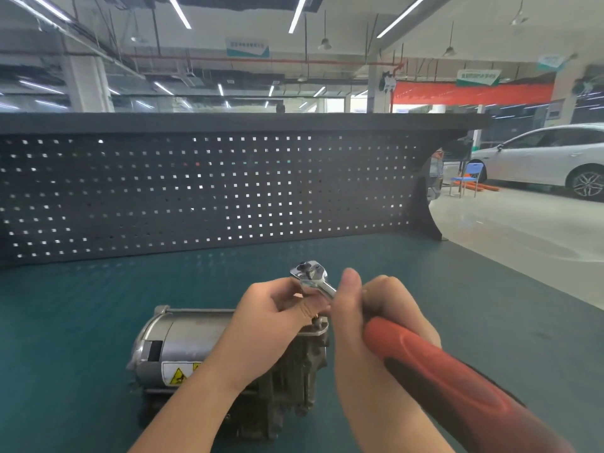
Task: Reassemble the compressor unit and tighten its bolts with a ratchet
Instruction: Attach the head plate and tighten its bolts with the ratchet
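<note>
Risk, as I judge it: the ratchet (376,325) is held above the compressor unit (196,348), so a slip would drop it onto the housing.

My right hand (376,322) is closed round the red handle. My left hand (274,315) pinches below the ratchet head at 12 o'clock; whether a socket is fitted, I cannot tell.

The compressor lies on the green bench mat (81,322) at 7 o'clock.

The compressor (202,348) lies on its side on the green bench (81,322), near the front edge. It has a silver round body with a yellow warning label, and a dark cast metal part at its right end. The ratchet (408,351) is lifted above it; it has a shiny steel head and a red and black handle.
</note>
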